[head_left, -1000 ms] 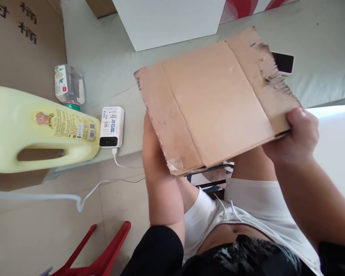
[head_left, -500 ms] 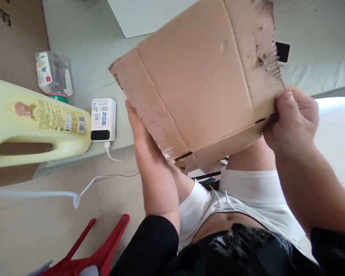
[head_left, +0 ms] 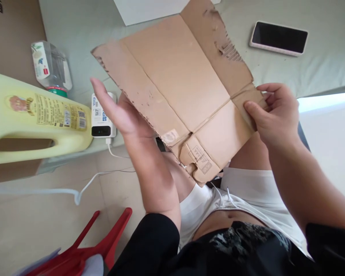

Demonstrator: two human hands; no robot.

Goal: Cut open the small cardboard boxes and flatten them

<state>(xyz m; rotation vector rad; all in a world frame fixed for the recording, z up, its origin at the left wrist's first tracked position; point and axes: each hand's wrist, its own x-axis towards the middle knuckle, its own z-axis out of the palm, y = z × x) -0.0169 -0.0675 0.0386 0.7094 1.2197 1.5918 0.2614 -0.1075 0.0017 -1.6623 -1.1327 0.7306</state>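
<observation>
A creased brown cardboard piece (head_left: 178, 73), with ragged torn edges and fold lines, is held tilted above my lap. Its lower flap (head_left: 201, 159) bears small dark print and a cut notch. My right hand (head_left: 276, 111) pinches the right corner, thumb on top and fingers behind. Under the left edge lies my left hand (head_left: 123, 115), palm up, its thumb stretched away from the board. The other left fingers are hidden beneath the cardboard.
A phone (head_left: 279, 38) lies on the green cloth (head_left: 319, 73). At left are a yellow jug (head_left: 46, 142), a clear bottle (head_left: 56, 67) and a white device (head_left: 103, 119) with a cable. A red stool (head_left: 112, 237) stands below; a white box (head_left: 140, 9) is behind.
The cardboard has shifted left and tipped, and its lower flap has swung open into view. My left thumb has come out from behind it. The phone is now uncovered.
</observation>
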